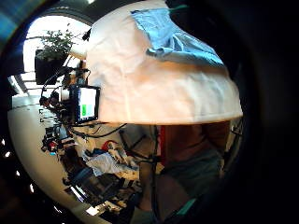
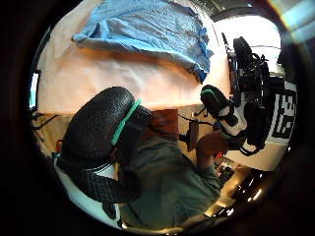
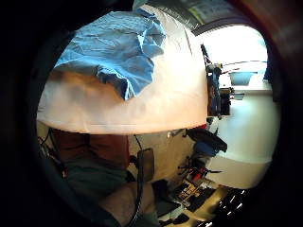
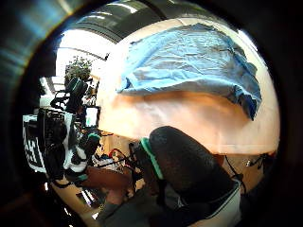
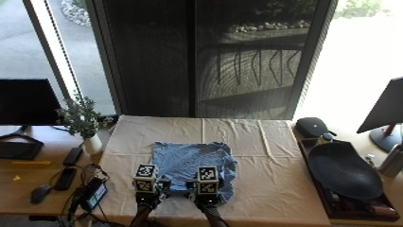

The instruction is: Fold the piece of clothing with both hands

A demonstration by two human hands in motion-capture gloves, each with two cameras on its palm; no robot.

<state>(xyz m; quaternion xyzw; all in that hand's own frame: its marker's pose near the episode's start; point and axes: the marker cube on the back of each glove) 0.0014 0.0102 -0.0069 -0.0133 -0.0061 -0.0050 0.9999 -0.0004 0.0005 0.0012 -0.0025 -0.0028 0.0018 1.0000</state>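
Blue clothing (image 5: 192, 165) (wrinkled, roughly rectangular) on cream tablecloth (image 5: 271, 156)

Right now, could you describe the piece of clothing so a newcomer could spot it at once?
Find the table draped in a cream cloth before the dark window. The piece of clothing lies flat near its front edge, the only light blue, wrinkled fabric there.

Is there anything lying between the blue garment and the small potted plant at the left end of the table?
Nothing: the outside view shows only bare cream tablecloth between the blue garment and the potted plant.
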